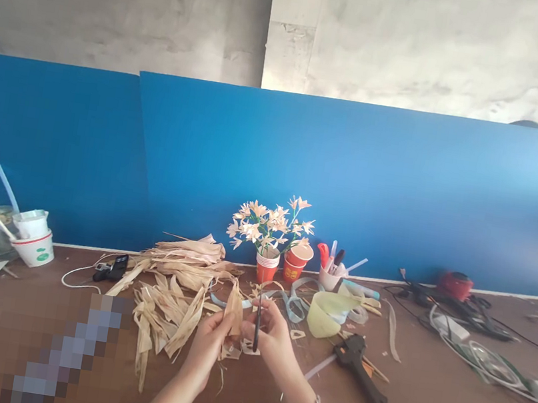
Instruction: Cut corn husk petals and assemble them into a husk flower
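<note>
My left hand is closed around the lower part of a dried corn husk piece, which stands upright between the fingers. Close beside it, my right hand grips a pair of dark-handled scissors, blades pointing away from me. Whether the blades touch the husk cannot be made out. Small husk scraps lie on the table below my hands. To the left spreads a pile of dried husks. Beyond my hands, pale husk flowers on green stems stand in a red-and-white paper cup.
A black glue gun lies at the right, its cord trailing forward. Near it are a yellow-green ribbon roll and a cup of pens. Cables tangle farther right. White cups stand far left. A blue partition closes off the back.
</note>
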`<action>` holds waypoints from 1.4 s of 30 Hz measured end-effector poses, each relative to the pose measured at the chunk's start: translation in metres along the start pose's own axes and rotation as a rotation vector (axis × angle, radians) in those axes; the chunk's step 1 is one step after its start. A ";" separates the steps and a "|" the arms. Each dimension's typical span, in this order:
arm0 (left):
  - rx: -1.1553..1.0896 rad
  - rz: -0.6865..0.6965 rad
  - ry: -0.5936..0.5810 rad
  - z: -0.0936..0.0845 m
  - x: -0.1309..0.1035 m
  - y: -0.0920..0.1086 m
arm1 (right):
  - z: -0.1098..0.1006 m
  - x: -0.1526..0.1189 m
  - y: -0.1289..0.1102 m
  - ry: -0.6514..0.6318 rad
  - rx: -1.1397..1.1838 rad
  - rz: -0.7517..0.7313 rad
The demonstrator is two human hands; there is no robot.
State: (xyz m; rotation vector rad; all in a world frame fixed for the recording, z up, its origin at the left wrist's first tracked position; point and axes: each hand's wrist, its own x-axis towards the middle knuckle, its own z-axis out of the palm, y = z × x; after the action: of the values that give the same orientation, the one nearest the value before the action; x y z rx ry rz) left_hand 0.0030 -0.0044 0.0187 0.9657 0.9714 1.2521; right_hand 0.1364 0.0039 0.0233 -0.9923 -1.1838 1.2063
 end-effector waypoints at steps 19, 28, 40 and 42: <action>-0.241 0.096 0.269 -0.007 0.004 0.017 | -0.001 -0.010 -0.005 -0.349 -0.080 0.219; -0.233 0.033 0.152 -0.003 -0.001 0.019 | 0.005 -0.014 0.002 -0.409 -0.079 0.214; -0.208 0.001 0.141 -0.010 0.000 0.022 | -0.013 -0.007 -0.019 -0.295 -0.076 0.142; -0.135 -0.089 0.112 -0.010 0.000 0.022 | -0.020 -0.002 -0.022 -0.195 -0.087 0.126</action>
State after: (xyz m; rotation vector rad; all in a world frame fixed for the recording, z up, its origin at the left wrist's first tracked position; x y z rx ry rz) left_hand -0.0130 -0.0026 0.0366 0.7464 0.9920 1.2905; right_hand 0.1594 -0.0003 0.0418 -1.0451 -1.3522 1.3854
